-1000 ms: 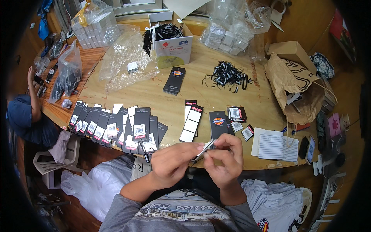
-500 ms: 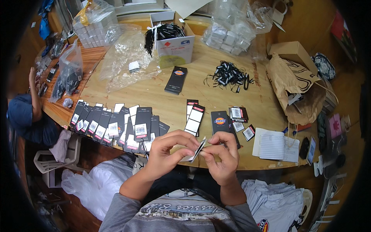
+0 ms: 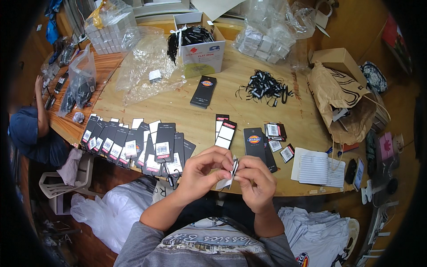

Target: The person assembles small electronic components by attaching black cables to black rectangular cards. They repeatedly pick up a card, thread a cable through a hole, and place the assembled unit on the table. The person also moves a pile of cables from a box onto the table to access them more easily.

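Observation:
My left hand (image 3: pixel 200 172) and my right hand (image 3: pixel 258 181) meet at the table's near edge. Between their fingertips they pinch a small hang tag (image 3: pixel 229 178), tilted so that mostly its edge and pale side show. Just beyond my left fingers lie black-and-white tags (image 3: pixel 225 135) with red ends. Past my right hand are long black hang tags (image 3: pixel 254 143), with a small pile of labels (image 3: pixel 274 132) alongside. A row of overlapping barcoded hang tags (image 3: pixel 116 141) spreads to my left; a black cord hangs from its near end.
Farther back stand a box of black cords (image 3: pixel 202 62) and a stack of black tags (image 3: pixel 203 91). A heap of cords (image 3: pixel 265 86), an open notebook (image 3: pixel 318 168) and a paper bag (image 3: pixel 340 100) lie rightward. Another person (image 3: pixel 29 129) sits at the far left.
Both hands have shifted slightly rightward, and the tag between them has turned more upright. The other person's arm has moved.

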A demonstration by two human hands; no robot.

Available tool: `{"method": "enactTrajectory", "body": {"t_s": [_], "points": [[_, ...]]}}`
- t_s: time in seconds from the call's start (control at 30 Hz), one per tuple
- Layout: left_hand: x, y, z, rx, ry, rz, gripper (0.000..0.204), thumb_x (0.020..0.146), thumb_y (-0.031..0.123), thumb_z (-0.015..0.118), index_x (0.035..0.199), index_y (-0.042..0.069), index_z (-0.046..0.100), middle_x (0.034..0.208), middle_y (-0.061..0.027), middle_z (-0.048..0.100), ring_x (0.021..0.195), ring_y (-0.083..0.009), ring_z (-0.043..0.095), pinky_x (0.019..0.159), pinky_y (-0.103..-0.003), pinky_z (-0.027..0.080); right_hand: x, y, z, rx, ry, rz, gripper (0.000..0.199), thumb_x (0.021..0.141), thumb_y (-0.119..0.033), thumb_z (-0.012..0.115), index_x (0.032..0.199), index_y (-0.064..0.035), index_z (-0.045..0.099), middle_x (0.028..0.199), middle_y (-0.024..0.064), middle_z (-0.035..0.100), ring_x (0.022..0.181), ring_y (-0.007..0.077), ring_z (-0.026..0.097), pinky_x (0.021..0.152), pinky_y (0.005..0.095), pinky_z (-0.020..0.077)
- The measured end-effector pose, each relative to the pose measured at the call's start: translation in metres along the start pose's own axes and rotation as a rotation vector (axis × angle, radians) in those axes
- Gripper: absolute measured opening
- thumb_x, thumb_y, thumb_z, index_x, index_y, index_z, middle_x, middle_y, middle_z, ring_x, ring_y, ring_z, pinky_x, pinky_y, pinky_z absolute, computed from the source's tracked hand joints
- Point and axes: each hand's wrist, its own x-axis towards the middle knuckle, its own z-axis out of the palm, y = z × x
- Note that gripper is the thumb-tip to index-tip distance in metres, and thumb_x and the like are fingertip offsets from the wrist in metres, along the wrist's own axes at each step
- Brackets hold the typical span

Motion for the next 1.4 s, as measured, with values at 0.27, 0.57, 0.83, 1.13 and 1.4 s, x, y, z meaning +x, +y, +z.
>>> {"method": "enactTrajectory", "body": {"t_s": [0.27,0.57,0.83,1.13,1.4], "points": [[-0.003,0.001,-0.001,0.277,0.076,0.137,0.003,0.074,-0.002,0.053,0.075,-0.003,0.051,0.080,-0.0110,0.053,0.074,-0.0140,0.051,0.069,-0.024,0.042,0.005,-0.001,0.000,0.063,-0.128,0.176,0.012,0.068,0.001,0.060,0.075,0.0019,0.052,0.077,0.0096,0.051,0.067,0.0192,0.053,0.061,0.0263,0.0421],[0.001,0.026,-0.019,-0.383,0.238,0.143,0.018,0.080,0.019,0.051,0.079,0.004,0.041,0.069,-0.0118,0.054,0.065,-0.0179,0.053,0.061,-0.026,0.044,-0.012,0.003,-0.021,0.654,-0.259,0.703,0.007,0.075,-0.001,0.056,0.080,0.0041,0.053,0.073,0.0054,0.056,0.065,0.0107,0.053,0.061,0.0203,0.0426],[-0.003,0.024,-0.015,-0.125,0.262,0.088,0.009,0.078,0.002,0.051,0.083,-0.004,0.055,0.072,-0.0103,0.054,0.066,-0.0151,0.054,0.059,-0.023,0.044,-0.005,0.007,-0.014,0.812,-0.025,0.552,0.013,0.077,0.003,0.051,0.089,0.0043,0.049,0.072,0.0098,0.056,0.066,0.0139,0.056,0.058,0.0222,0.0463],[-0.002,0.031,0.011,0.124,0.072,-0.125,0.016,0.075,-0.004,0.052,0.091,-0.005,0.050,0.075,-0.0069,0.055,0.070,-0.0107,0.056,0.063,-0.021,0.045,-0.004,0.003,-0.016,0.764,0.007,0.528,0.010,0.080,-0.005,0.050,0.086,0.0039,0.052,0.071,0.0093,0.056,0.062,0.0116,0.055,0.053,0.0196,0.0436],[-0.002,0.027,0.008,0.196,-0.031,-0.125,0.024,0.075,-0.002,0.054,0.096,-0.002,0.043,0.078,-0.0070,0.054,0.072,-0.0102,0.056,0.066,-0.022,0.044,0.001,-0.004,-0.020,0.514,-0.112,0.489,0.014,0.083,-0.007,0.046,0.090,0.0020,0.054,0.074,0.0068,0.057,0.062,0.0113,0.054,0.055,0.0188,0.0428]]}}
